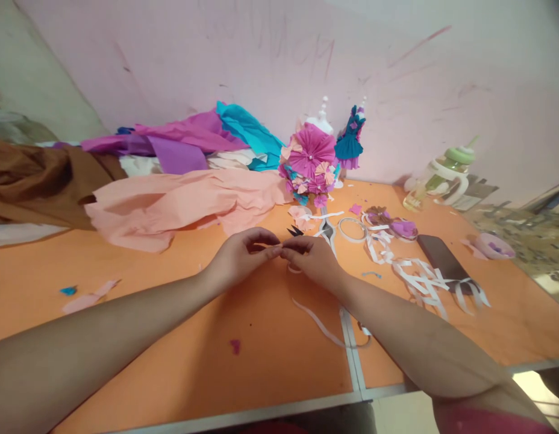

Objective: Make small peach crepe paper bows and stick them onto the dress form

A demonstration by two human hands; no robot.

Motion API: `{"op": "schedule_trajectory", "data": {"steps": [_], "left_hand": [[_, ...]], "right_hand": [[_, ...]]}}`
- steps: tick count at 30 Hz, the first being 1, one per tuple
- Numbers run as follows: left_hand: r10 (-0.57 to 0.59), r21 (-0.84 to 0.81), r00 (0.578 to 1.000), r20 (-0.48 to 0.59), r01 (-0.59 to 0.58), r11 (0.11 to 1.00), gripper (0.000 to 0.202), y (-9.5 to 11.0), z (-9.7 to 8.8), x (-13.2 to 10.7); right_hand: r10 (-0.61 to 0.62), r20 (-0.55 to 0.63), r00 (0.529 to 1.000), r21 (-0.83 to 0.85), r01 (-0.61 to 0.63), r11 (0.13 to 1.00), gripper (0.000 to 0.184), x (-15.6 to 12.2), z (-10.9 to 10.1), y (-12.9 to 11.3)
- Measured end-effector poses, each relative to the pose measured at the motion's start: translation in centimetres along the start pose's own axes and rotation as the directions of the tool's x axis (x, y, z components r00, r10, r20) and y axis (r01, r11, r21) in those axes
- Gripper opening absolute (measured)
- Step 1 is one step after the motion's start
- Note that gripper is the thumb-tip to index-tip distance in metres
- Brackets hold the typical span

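My left hand [241, 256] and my right hand [315, 262] meet fingertip to fingertip above the orange table [184, 355]. Both thumbs and forefingers are pinched together on something too small to make out. Just past my right fingers, dark pointed blades [296, 231], perhaps of small scissors, stick out. Below my right wrist a narrow white strip [322, 325] curls across the table, and part of a pale ring shows under the right fingers. Behind the hands stands a small dress form [311, 150] covered with magenta, peach and blue pleated paper rosettes.
Peach crepe paper [189, 202] and brown fabric-like sheets [49, 181] lie left. Right are white strips [419, 280], a dark phone [446, 262], a tape roll [352, 229], a small bowl [495, 246] and a green-lidded bottle [446, 172]. A teal doll-sized dress [350, 138] stands by the wall.
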State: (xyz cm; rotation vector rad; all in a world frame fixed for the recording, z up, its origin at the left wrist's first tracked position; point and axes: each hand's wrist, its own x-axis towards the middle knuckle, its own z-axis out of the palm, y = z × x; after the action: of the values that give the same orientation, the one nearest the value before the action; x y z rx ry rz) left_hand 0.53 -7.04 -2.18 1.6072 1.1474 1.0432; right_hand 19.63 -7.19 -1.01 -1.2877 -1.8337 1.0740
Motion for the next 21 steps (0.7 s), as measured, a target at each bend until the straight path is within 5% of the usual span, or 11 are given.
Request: {"op": "schedule_trajectory", "data": {"steps": [6,17,21], "left_hand": [[-0.044,0.016,0.998,-0.035,0.045,0.999,0.036,0.53,0.18,-0.25],[-0.131,-0.031,0.989,-0.064,0.129,0.991,0.040,0.36,0.13,-0.13],[-0.127,-0.079,0.990,-0.057,0.123,0.989,0.038,0.51,0.23,-0.09]], "right_hand": [[0.131,0.074,0.989,0.299,-0.147,0.943,0.025,-0.18,0.14,-0.23],[0.157,0.020,0.987,0.390,-0.153,0.908,0.031,0.06,0.21,-0.51],[0.082,0.004,0.997,0.242,-0.080,0.967,0.021,0.13,0.13,0.02]]}}
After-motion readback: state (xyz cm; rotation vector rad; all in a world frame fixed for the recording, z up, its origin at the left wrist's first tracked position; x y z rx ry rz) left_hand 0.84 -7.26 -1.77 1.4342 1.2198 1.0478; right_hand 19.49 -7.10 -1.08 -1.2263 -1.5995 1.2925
